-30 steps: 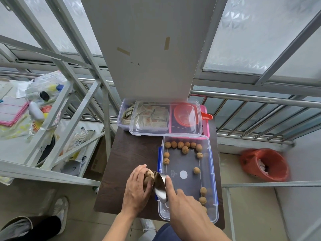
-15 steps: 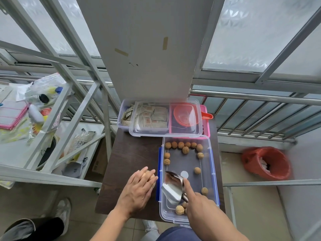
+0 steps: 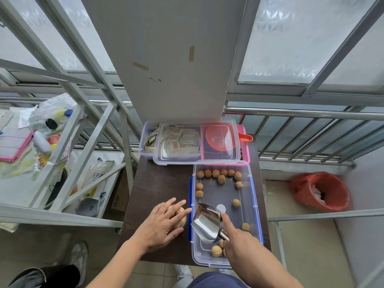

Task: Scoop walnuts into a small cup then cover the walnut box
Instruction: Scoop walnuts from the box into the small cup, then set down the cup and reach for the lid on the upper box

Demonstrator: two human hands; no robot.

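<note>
A clear walnut box [image 3: 252, 196] with blue clips sits open on the right of a small dark table [image 3: 160, 183]. Several walnuts [image 3: 221, 178] lie along its far wall and a few near its front. My right hand [image 3: 239, 244] grips the handle of a metal scoop [image 3: 205, 224], held empty inside the box near its left wall. My left hand [image 3: 164, 222] rests flat over a small cup of walnuts [image 3: 180, 215], which stands on the table just left of the box and is mostly hidden. A clear lid [image 3: 197, 161] lies over the boxes behind.
Behind the walnut box stand a clear box of sachets [image 3: 149, 138] and a pink box with an orange scoop [image 3: 245, 139]. A metal rack [image 3: 62, 163] with bags is at the left, railings and a red bin [image 3: 320, 190] at the right.
My right hand carried the scoop from the cup into the walnut box and turned it hollow side up. My left hand flattened over the cup.
</note>
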